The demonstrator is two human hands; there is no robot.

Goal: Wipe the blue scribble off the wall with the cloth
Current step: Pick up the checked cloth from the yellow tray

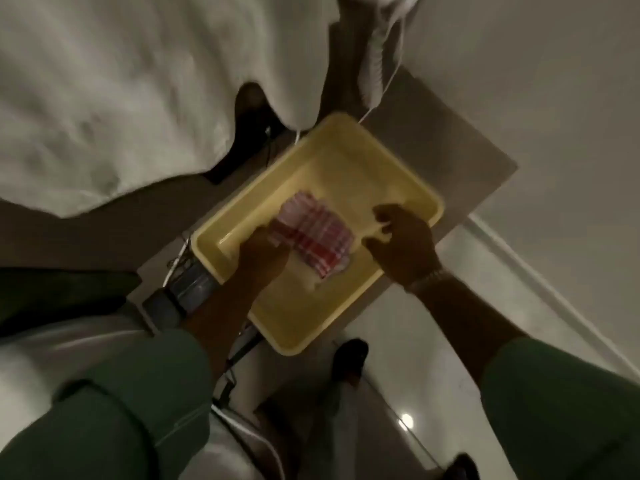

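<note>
Head view: early stage
Cloth (311, 233): folded, lying in yellow tray (349, 161)
Left hand (263, 254): gripping cloth edge
Right hand (401, 240): grip unclear, cannot tell
Scribble: out of sight, wiping not begun

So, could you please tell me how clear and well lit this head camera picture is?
Head view: dim and soft all over; motion blur smears the checked cloth and both hands, left and right; the wide lens bends the yellow tray; a small glare spot shines on the floor.
</note>
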